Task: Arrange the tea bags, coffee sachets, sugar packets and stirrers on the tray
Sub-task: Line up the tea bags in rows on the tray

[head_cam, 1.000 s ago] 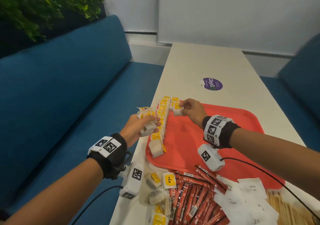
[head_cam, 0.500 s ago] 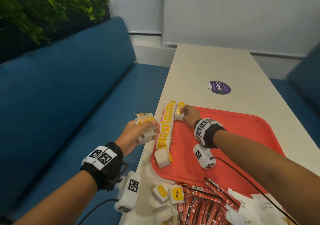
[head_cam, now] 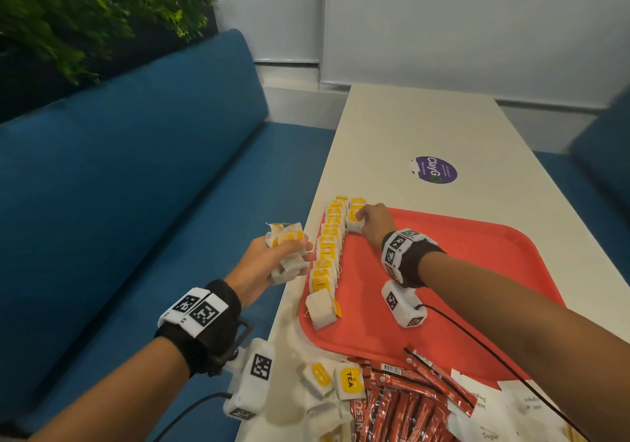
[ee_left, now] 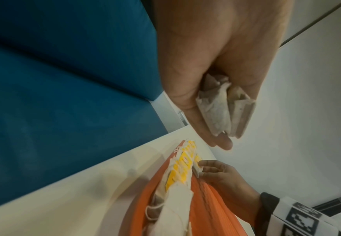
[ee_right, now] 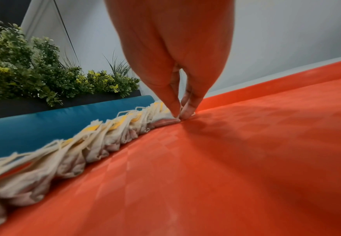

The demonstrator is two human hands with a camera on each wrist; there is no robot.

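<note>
At far left runs a blue sofa (head_cam: 136, 186) with green plants (head_cam: 85, 8) behind its backrest. Over the gap between sofa and table (head_cam: 409, 128), the left hand (head_cam: 262, 264) has its grip clenched around a bunch of tea bags (head_cam: 286, 247), their yellow tags poking out above the fingers; the left wrist view shows two of those bags (ee_left: 224, 111) wedged between palm and curled fingers. Just right of it, a row of tea bags (head_cam: 327, 257) lies overlapping along the left edge of the red tray (head_cam: 477, 271), running from the near left corner to the far one. At the far end of that row the right hand (head_cam: 375, 220) reaches down, its grip pinching a single tea bag (head_cam: 354, 221) that lies on the tray floor; the right wrist view shows thumb and fingertips (ee_right: 188, 110) closed on its edge. Near the bottom, off the tray, loose tea bags (head_cam: 347, 380) lie on the table, then a heap of red coffee sachets (head_cam: 405, 404), then white sugar packets (head_cam: 494, 417). A purple round sticker (head_cam: 433, 170) sits on the table beyond the tray.
</note>
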